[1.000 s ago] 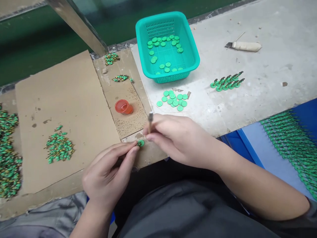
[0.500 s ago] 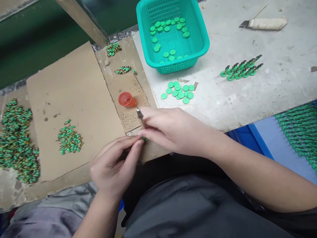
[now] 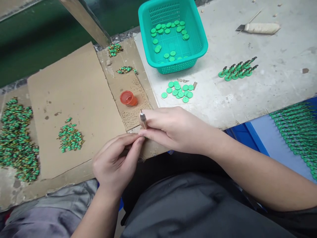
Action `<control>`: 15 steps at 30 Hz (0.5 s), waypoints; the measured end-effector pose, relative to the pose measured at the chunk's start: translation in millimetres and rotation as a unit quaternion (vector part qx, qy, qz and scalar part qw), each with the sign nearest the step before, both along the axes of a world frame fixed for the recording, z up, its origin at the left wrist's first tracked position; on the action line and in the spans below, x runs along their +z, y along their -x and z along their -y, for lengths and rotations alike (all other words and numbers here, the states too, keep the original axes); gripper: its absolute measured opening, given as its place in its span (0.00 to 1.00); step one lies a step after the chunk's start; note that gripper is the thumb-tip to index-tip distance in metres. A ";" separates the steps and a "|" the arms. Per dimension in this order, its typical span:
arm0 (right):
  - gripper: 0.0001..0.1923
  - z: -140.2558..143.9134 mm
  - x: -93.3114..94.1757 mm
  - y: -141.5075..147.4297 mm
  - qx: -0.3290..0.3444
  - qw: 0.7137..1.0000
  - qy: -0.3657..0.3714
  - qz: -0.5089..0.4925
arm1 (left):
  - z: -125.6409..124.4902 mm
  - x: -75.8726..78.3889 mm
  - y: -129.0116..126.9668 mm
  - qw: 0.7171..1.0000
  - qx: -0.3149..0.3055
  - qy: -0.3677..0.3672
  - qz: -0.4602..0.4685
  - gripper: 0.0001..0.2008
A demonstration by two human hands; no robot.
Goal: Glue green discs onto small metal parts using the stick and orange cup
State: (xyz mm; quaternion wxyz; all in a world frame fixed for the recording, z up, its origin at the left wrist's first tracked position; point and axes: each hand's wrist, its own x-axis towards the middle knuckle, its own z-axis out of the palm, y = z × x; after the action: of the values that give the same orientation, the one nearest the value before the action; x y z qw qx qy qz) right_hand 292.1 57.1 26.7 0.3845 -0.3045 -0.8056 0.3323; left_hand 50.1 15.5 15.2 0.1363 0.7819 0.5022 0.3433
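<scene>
My right hand (image 3: 173, 130) grips a small pin-like tool (image 3: 143, 119) with a metal tip that points up and away. My left hand (image 3: 116, 163) pinches its fingertips together right under the right hand's fingers, at the front edge of the cardboard (image 3: 74, 109). A small green disc seen there earlier is hidden between the fingers now. Both hands touch at the fingertips. A loose cluster of green discs (image 3: 178, 91) lies on the bench just beyond my right hand.
A teal basket (image 3: 200, 39) with green discs stands at the back. An orange cap (image 3: 128, 98) sits on the cardboard. Piles of green-and-gold parts (image 3: 70, 137) (image 3: 17, 138) lie left. A row of assembled green pieces (image 3: 237, 70) and a wrapped blade (image 3: 260, 28) lie right.
The view has shifted, so the bench appears lower and more to the right. The green disc at my left fingertips is now covered. The tool has tilted slightly.
</scene>
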 end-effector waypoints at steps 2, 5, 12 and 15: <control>0.10 0.2 -1.2 0.6 0.004 1.000 -0.001 -0.004 | 0.0 0.1 -0.3 1.000 0.002 -0.002 -0.001 0.05; 0.09 -0.2 -2.7 1.6 0.006 1.000 -0.004 -0.009 | 0.3 0.2 -0.3 1.000 0.001 -0.002 0.000 0.05; 0.10 -0.4 -0.1 2.6 0.015 1.000 0.004 0.021 | 0.4 -0.5 1.2 1.000 0.001 -0.004 -0.005 0.05; 0.09 -0.6 4.0 4.0 0.028 0.999 0.011 0.028 | -0.2 -1.2 1.6 1.000 -0.001 -0.009 -0.007 0.06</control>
State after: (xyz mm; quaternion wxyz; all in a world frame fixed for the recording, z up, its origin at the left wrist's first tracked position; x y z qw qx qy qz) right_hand 288.1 57.7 30.7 0.3486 -0.2956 -0.8206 0.3431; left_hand 48.5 15.7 14.0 0.1261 0.7859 0.4990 0.3426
